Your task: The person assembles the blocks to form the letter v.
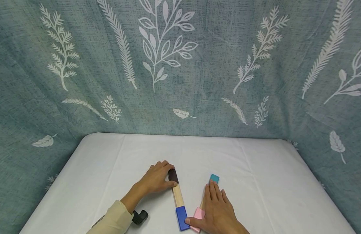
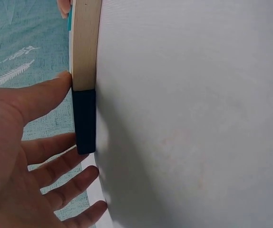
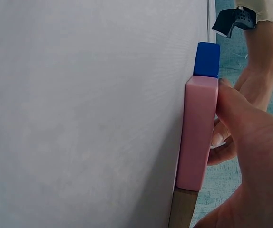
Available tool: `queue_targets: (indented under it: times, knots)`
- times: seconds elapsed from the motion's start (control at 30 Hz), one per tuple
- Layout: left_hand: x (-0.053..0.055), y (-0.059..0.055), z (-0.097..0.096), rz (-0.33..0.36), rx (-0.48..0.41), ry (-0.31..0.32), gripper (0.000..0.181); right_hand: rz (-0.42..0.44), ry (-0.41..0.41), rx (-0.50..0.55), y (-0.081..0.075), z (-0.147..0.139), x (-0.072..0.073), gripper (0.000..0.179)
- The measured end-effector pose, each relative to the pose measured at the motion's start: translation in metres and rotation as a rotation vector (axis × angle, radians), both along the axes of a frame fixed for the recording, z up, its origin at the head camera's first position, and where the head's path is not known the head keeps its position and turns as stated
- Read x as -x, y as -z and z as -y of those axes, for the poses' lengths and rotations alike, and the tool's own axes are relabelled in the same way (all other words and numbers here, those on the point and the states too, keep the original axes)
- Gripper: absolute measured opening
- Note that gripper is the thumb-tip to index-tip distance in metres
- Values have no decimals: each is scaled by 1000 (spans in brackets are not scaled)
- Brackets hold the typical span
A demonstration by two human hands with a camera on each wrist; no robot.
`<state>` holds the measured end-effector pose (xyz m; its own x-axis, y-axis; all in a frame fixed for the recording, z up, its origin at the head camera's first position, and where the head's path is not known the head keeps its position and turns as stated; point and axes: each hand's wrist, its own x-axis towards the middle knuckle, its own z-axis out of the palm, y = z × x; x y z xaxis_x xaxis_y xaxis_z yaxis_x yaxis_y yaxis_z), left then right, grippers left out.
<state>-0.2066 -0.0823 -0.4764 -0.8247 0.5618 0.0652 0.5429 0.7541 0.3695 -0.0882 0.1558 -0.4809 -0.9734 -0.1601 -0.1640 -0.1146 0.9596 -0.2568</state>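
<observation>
On the white table lie two narrow strips of wooden blocks; whether the blocks are joined is unclear. The left strip runs from a dark brown block through a plain wood block to a blue block. My left hand spans the dark block, its thumb at the wood's edge and fingertips near the far end. The right strip has a teal block, plain wood mostly hidden, and a pink block. My right hand lies flat over this strip, thumb touching between pink and blue.
A white cloth covers the table. Behind it hangs a blue-green curtain with white leaf prints. A black device sits at my left wrist, by the beige sleeve.
</observation>
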Motion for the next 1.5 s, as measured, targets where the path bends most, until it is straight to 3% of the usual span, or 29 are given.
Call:
queue_targets:
  times: [0.33,0.47,0.73,1.07,1.5]
  knots:
    - [-10,-2,1,42,-11,4,79,5,0,6,-1,0,0,142]
    - [-18,-4,1,61,3,28,86,9,-2,8,-2,0,0,142]
    - [-39,-7,0,173,59,94,102,23,-8,37,-4,-1,-1,141]
    - [-56,-9,-5,194,94,130,114,13,-23,76,-12,-11,4,139]
    - [-61,-4,-6,154,121,137,123,10,-96,130,-8,-35,16,150]
